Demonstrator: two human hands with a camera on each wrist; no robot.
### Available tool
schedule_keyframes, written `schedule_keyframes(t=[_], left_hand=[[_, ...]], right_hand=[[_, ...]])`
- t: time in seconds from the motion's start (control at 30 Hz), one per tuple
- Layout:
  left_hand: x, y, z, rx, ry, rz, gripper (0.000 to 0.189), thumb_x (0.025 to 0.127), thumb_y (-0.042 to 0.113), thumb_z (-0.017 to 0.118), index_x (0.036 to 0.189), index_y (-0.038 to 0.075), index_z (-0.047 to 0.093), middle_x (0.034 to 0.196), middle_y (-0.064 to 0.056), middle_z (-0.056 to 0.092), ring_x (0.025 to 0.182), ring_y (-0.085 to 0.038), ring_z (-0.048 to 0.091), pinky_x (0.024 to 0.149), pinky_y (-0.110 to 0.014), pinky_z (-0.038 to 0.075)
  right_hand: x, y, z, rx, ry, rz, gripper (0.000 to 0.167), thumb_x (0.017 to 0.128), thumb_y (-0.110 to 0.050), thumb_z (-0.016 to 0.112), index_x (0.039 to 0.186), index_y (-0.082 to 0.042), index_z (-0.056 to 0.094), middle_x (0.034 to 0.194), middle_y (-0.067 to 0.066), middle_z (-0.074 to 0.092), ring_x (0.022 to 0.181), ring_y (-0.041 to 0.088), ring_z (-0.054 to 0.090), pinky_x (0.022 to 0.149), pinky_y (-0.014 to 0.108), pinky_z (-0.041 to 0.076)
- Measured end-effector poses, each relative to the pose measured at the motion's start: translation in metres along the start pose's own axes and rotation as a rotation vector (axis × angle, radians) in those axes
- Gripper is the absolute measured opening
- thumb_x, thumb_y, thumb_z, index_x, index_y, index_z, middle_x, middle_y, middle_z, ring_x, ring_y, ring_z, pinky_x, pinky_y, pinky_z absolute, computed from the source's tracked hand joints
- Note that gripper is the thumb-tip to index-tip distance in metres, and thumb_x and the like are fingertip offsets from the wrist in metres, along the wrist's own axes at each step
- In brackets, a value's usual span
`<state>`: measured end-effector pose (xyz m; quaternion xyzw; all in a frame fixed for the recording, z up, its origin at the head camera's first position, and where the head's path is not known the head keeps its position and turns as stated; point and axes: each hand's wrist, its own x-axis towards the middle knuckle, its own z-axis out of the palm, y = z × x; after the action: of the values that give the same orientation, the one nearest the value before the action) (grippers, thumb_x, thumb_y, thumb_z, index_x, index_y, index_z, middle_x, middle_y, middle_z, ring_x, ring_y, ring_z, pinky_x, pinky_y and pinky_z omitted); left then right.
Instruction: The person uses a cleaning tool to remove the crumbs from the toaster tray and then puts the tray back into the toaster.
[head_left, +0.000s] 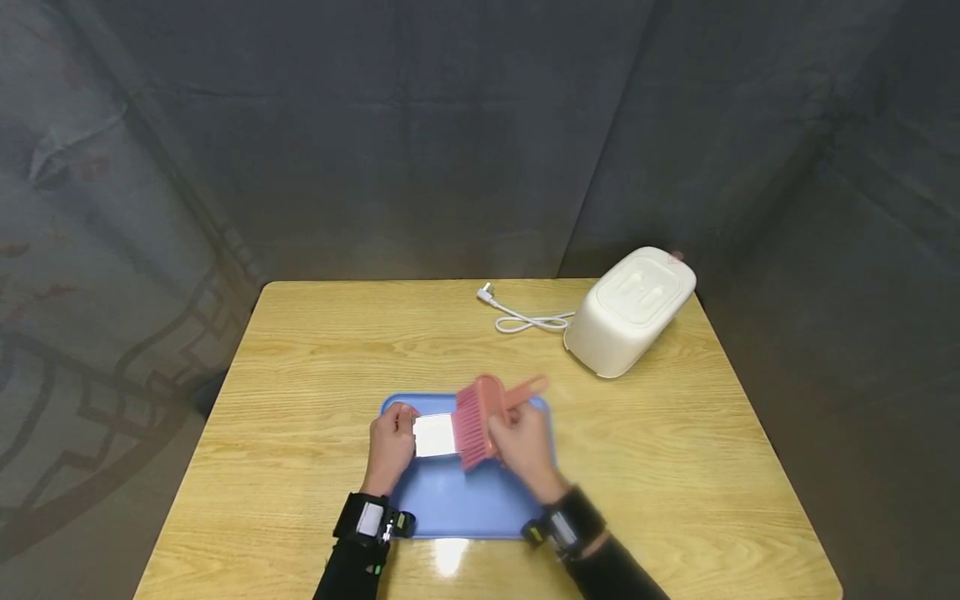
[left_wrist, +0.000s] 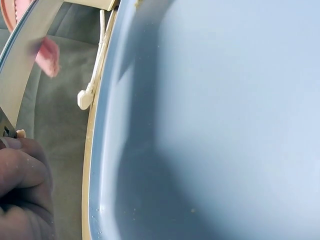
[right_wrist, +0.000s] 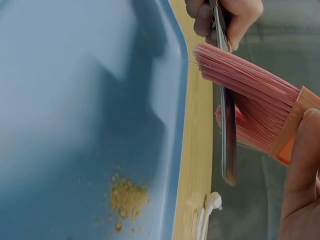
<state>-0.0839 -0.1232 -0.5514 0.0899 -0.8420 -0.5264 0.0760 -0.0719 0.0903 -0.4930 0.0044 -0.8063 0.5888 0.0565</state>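
Observation:
In the head view my left hand (head_left: 392,442) grips one end of a thin, shiny flat crumb tray (head_left: 435,436) above a blue tray (head_left: 465,508). My right hand (head_left: 528,450) holds a pink hand brush (head_left: 491,408), its bristles lying across the crumb tray's other end. In the right wrist view the crumb tray (right_wrist: 229,150) stands edge-on, and the brush's bristles (right_wrist: 250,90) spread over both its faces. A small heap of brown crumbs (right_wrist: 127,199) lies in the blue tray. The left wrist view catches my curled left fingers (left_wrist: 22,170) at the crumb tray's end.
A white toaster (head_left: 630,312) lies at the table's back right. Its white cord (head_left: 532,322) lies looped beside it, ending in a plug (head_left: 486,292). Dark grey cloth (head_left: 450,150) hangs behind the wooden table (head_left: 322,350).

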Motion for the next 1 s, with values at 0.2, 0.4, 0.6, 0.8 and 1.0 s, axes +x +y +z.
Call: schedule_keyframes(t=[0.2, 0.4, 0.6, 0.8, 1.0], left_hand=[[0.0, -0.001, -0.002, 0.006, -0.004, 0.012, 0.029, 0.106, 0.005, 0.048, 0.089, -0.003, 0.07, 0.076, -0.016, 0.065, 0.062, -0.012, 0.055, 0.06, -0.027, 0.045], [0.0, 0.0, -0.004, -0.001, -0.009, 0.001, 0.028, 0.105, 0.004, 0.048, 0.089, -0.003, 0.07, 0.077, -0.017, 0.065, 0.062, -0.013, 0.055, 0.06, -0.027, 0.045], [0.0, -0.001, -0.006, -0.004, -0.014, -0.012, 0.029, 0.106, 0.005, 0.048, 0.09, -0.003, 0.07, 0.076, -0.016, 0.064, 0.062, -0.013, 0.055, 0.06, -0.027, 0.045], [0.0, -0.002, -0.008, 0.006, -0.004, -0.014, 0.029, 0.105, 0.005, 0.047, 0.09, -0.003, 0.07, 0.075, -0.015, 0.063, 0.061, -0.012, 0.055, 0.059, -0.027, 0.045], [0.0, -0.001, -0.009, 0.007, -0.002, -0.025, 0.029, 0.106, 0.006, 0.047, 0.091, -0.004, 0.07, 0.074, -0.017, 0.063, 0.06, -0.013, 0.054, 0.057, -0.027, 0.044]], right_hand=[[0.0, 0.004, -0.012, 0.001, 0.014, 0.039, 0.019, 0.087, 0.003, 0.064, 0.105, 0.003, 0.07, 0.061, 0.007, 0.066, 0.036, 0.009, 0.052, 0.033, 0.033, 0.045], [0.001, 0.007, -0.022, 0.014, 0.031, 0.072, 0.017, 0.087, 0.002, 0.064, 0.103, 0.002, 0.07, 0.061, 0.008, 0.067, 0.037, 0.013, 0.053, 0.033, 0.036, 0.045], [0.001, 0.009, -0.029, 0.007, 0.058, 0.106, 0.014, 0.087, 0.003, 0.065, 0.1, 0.003, 0.07, 0.063, 0.012, 0.067, 0.038, 0.014, 0.054, 0.035, 0.034, 0.046], [0.003, 0.011, -0.037, -0.027, 0.084, 0.147, 0.018, 0.087, 0.002, 0.065, 0.104, 0.005, 0.069, 0.069, 0.015, 0.07, 0.04, 0.014, 0.057, 0.037, 0.036, 0.049], [0.005, 0.01, -0.042, -0.042, 0.104, 0.166, 0.013, 0.087, 0.0, 0.064, 0.098, 0.005, 0.068, 0.066, 0.014, 0.069, 0.04, 0.014, 0.057, 0.037, 0.036, 0.049]])
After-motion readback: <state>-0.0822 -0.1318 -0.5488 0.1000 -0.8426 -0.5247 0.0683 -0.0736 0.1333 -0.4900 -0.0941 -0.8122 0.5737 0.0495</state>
